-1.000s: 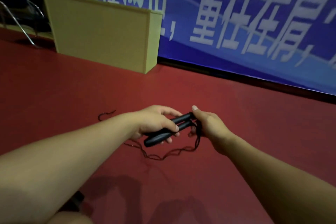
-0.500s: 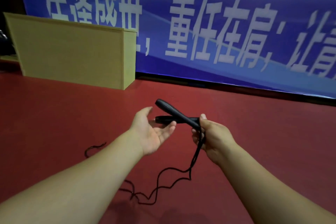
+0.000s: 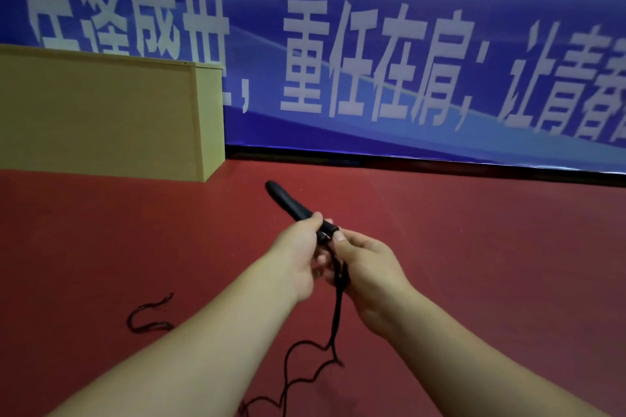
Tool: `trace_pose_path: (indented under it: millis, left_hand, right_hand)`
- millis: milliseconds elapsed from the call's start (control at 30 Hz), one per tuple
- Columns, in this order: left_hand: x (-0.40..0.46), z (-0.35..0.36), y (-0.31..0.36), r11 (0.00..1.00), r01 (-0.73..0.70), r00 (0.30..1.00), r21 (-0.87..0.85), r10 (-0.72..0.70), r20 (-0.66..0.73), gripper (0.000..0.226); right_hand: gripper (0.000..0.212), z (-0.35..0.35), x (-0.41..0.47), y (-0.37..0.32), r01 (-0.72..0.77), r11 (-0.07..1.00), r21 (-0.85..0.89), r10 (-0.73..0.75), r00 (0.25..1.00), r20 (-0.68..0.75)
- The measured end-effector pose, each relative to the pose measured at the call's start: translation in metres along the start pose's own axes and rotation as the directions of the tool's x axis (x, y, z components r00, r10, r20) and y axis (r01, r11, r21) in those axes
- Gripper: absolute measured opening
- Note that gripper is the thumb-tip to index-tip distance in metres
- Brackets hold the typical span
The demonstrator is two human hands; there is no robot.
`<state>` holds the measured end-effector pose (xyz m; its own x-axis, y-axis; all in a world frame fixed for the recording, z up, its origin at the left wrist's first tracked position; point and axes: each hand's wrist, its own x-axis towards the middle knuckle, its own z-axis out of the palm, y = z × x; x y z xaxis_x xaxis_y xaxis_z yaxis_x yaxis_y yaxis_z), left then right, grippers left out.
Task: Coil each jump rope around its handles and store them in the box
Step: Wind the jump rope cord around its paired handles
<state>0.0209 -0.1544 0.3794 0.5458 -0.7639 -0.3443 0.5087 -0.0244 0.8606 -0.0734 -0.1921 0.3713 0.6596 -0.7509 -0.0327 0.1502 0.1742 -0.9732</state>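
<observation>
Both hands (image 3: 333, 257) gripping black handles (image 3: 289, 205), handle ends hidden, rope (image 3: 337, 315) trailing out of frame

Visible: two hands (image 3: 298, 261), one black jump-rope handle (image 3: 288, 203) for certain, one dangling cord (image 3: 335, 322), one tan box (image 3: 101, 118), one blue banner (image 3: 406, 27).

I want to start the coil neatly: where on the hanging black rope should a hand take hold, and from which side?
Pinch the rope just below the handles, where it hangs straight and taut. Lower down it kinks and trails on the red floor. Probably come from the right with the right hand, which is already beside that stretch, while the left hand keeps the handles.
</observation>
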Motion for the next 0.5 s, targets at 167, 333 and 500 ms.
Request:
trace_pose_path:
  millis: [167,333,500]
  left_hand:
    - [0.008,-0.012,0.016,0.996,-0.074,0.994,-0.040,0.077,0.079,0.023]
    - [0.026,-0.036,0.034,0.956,-0.266,0.964,-0.121,0.263,-0.039,0.018]
    - [0.033,-0.079,0.032,0.844,-0.348,0.921,0.409,0.390,-0.022,0.017]
  right_hand:
    - [0.028,0.005,0.008,0.001,-0.047,0.997,-0.063,0.052,0.995,0.081]
    - [0.054,0.001,0.020,0.002,-0.274,0.937,-0.218,0.296,0.952,0.078]
    - [0.068,-0.013,0.033,0.010,-0.243,0.903,-0.354,0.321,0.929,0.182]
